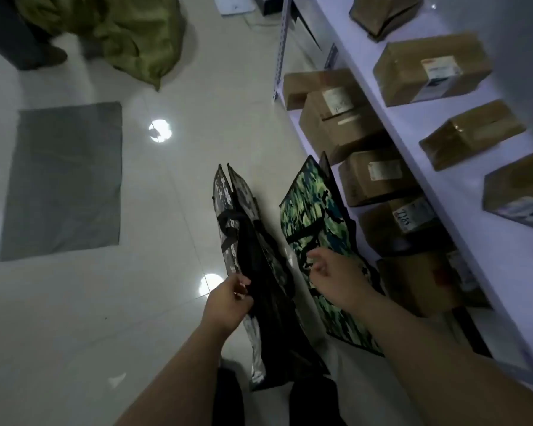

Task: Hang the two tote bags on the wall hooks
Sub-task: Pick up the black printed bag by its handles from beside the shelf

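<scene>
Two tote bags stand on the tiled floor beside a shelf. The grey camouflage tote bag [243, 210] with black handles is on the left, and my left hand [228, 298] grips its upper edge near the black lining. The green camouflage tote bag [311, 210] leans against cardboard boxes on the right. My right hand [336, 278] hovers over its upper part with fingers spread, touching or just above the fabric. No wall hooks are in view.
A white shelf unit [413, 142] with several cardboard boxes [431, 69] runs along the right. A grey mat [62, 179] lies on the floor at left. A green sack [130, 35] and a person's legs [28, 41] are at the top left.
</scene>
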